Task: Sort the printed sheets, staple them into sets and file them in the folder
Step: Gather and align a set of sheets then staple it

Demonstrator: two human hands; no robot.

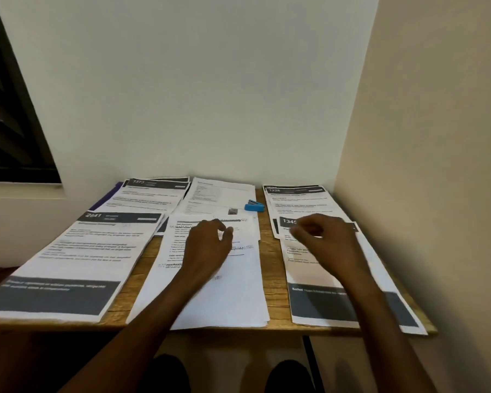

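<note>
Several stacks of printed sheets lie on a wooden table (pixel 272 252). My left hand (pixel 207 245) rests on the plain-text centre stack (pixel 224 296), fingers loosely curled near its top; I see no sheet pinched. My right hand (pixel 323 239) hovers blurred over the right stack headed 1345 (pixel 318 304), fingers curled and holding nothing. At the left lies a stack headed 2641 (pixel 77 251), and behind it one headed 1573 (pixel 150 195) on a purple folder (pixel 105 202). A blue stapler (pixel 254 207) sits at the back centre.
Further stacks lie at the back centre (pixel 220 192) and back right, headed 1228 (pixel 295 198). A small dark box (pixel 233 211) sits beside the stapler. Walls close off the back and right; a dark window is on the left. My knees show under the front edge.
</note>
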